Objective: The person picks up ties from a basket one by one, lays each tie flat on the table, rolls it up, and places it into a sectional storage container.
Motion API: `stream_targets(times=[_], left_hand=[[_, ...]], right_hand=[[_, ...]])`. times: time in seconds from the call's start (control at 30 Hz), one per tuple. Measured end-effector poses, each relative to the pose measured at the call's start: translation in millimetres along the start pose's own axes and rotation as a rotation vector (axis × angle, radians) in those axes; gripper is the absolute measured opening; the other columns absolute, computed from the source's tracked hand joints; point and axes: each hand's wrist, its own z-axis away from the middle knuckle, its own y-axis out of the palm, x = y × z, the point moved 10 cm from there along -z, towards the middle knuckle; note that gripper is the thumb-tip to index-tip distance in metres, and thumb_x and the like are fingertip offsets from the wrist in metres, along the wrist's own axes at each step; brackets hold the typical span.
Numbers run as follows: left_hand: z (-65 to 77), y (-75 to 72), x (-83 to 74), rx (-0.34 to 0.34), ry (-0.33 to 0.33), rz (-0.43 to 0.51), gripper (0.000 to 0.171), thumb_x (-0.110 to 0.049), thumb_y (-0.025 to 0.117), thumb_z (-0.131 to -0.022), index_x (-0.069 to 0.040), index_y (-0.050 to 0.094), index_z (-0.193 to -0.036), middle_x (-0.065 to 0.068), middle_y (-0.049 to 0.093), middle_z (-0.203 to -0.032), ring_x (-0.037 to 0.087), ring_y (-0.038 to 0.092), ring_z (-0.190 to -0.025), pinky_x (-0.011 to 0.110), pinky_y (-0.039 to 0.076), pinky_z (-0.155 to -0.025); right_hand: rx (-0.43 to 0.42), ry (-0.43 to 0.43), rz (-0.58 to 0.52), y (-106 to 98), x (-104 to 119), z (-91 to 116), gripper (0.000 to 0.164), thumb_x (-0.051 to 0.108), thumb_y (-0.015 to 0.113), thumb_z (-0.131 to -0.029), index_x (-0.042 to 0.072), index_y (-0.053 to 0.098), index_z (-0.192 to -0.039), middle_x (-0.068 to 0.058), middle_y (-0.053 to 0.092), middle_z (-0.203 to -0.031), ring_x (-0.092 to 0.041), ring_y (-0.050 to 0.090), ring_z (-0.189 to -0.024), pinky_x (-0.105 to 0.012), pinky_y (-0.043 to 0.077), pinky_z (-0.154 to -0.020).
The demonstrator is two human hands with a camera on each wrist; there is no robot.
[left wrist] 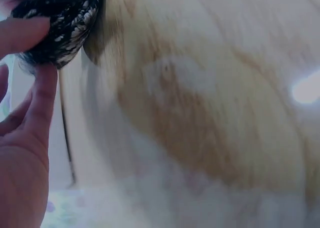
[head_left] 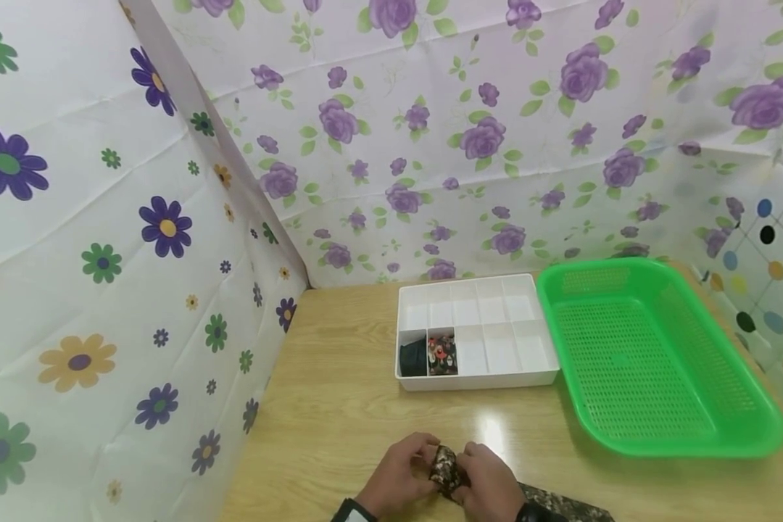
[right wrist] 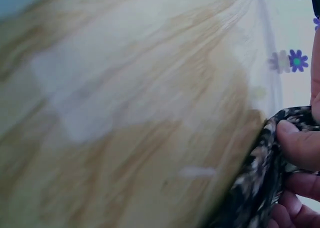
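Observation:
A dark cloth strip (head_left: 444, 470) with a cream and brown pattern is partly rolled up near the table's front edge. My left hand (head_left: 396, 476) holds the rolled part from the left, with fingers and thumb around it. From the other side my right hand (head_left: 492, 484) pinches the same roll. The strip's flat tail (head_left: 570, 504) runs out to the right, partly hidden by the right hand and wrist. Up close in the left wrist view, the roll (left wrist: 70, 33) sits between thumb and fingers. The right wrist view has the thumb pressing on the folded cloth (right wrist: 250, 188).
Beyond the hands stands a white divided box (head_left: 479, 383). Two front-left compartments hold a dark green folded cloth (head_left: 413, 358) and a red and black patterned cloth (head_left: 441, 355). A green basket (head_left: 678, 446) stands to the right on the wooden table (head_left: 339, 406). Flowered sheets (head_left: 365, 239) hang around.

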Motion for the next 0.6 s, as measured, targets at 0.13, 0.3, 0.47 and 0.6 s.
stream_targets(times=[0.13, 0.3, 0.47, 0.6], left_hand=[[-0.5, 5.1, 12.8, 0.022, -0.054, 0.100, 0.024, -0.006, 0.085, -0.081, -0.014, 0.063, -0.085, 0.000, 0.069, -0.138, 0.021, 0.065, -0.129, 0.026, 0.053, -0.105], [-7.9, 15.0, 12.7, 0.095, -0.004, 0.040, 0.023, -0.011, 0.085, -0.083, -0.012, 0.062, -0.079, 0.003, 0.069, -0.140, 0.016, 0.064, -0.129, 0.026, 0.051, -0.107], [-15.3, 24.2, 6.1, 0.162, 0.033, -0.034, 0.029, -0.008, 0.086, -0.081, -0.013, 0.058, -0.076, -0.012, 0.072, -0.124, -0.001, 0.061, -0.107, 0.021, 0.051, -0.094], [-20.4, 31.6, -6.7, 0.187, 0.107, -0.178, 0.034, -0.011, 0.086, -0.082, -0.015, 0.054, -0.073, -0.018, 0.064, -0.091, -0.006, 0.049, -0.085, 0.016, 0.044, -0.077]], right_hand=[[-0.063, -0.012, 0.038, -0.9, -4.3, 2.3, 0.031, 0.023, 0.089, -0.068, 0.027, 0.059, -0.072, 0.014, 0.041, -0.073, -0.005, 0.035, -0.068, -0.023, 0.031, -0.061], [-0.014, 0.026, -0.046, -1.7, -9.6, 2.4, 0.028, 0.017, 0.086, -0.071, 0.026, 0.060, -0.068, 0.015, 0.049, -0.067, -0.002, 0.040, -0.061, -0.024, 0.034, -0.057], [0.070, -0.032, -0.131, -2.2, -12.0, 0.9, 0.023, 0.007, 0.076, -0.079, 0.024, 0.065, -0.068, 0.016, 0.052, -0.067, 0.001, 0.044, -0.059, -0.022, 0.039, -0.058], [0.093, -0.099, -0.191, -6.4, -16.0, 1.5, 0.025, 0.002, 0.069, -0.086, 0.024, 0.072, -0.073, 0.019, 0.059, -0.069, 0.004, 0.047, -0.061, -0.020, 0.043, -0.060]])
